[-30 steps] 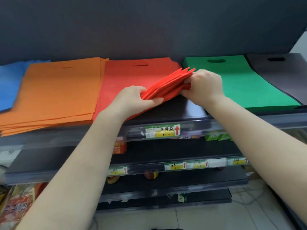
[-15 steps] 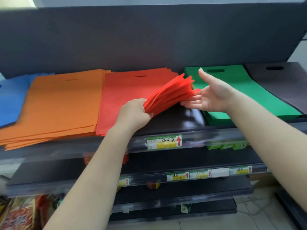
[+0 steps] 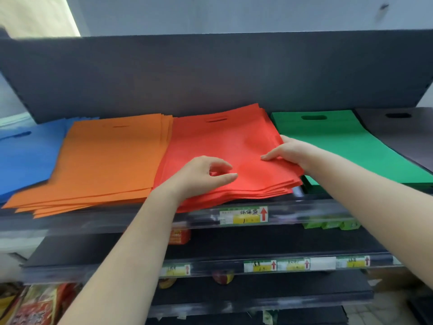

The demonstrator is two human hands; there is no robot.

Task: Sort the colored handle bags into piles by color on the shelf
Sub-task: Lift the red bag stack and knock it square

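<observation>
Five piles of handle bags lie side by side on the top shelf [image 3: 140, 221]: blue bags [image 3: 25, 156], orange bags [image 3: 105, 160], red bags [image 3: 222, 139], green bags [image 3: 337, 141] and dark grey bags [image 3: 403, 134]. The red pile lies flat, its front edges slightly fanned. My left hand [image 3: 201, 174] rests on the front of the red pile with loosely curled fingers and holds nothing. My right hand [image 3: 289, 152] grips the red pile's right edge, thumb on top and the other fingers mostly hidden.
A dark back panel [image 3: 210, 73] rises behind the piles. Price tags [image 3: 243, 215] line the shelf fronts. Lower shelves [image 3: 257, 245] hold small packaged goods. Red snack packs [image 3: 30, 306] sit at the bottom left.
The fanned bunch of red bags that my left hand held up now lies flat on the red pile. My left hand let go, and my right hand closed on the pile's right edge.
</observation>
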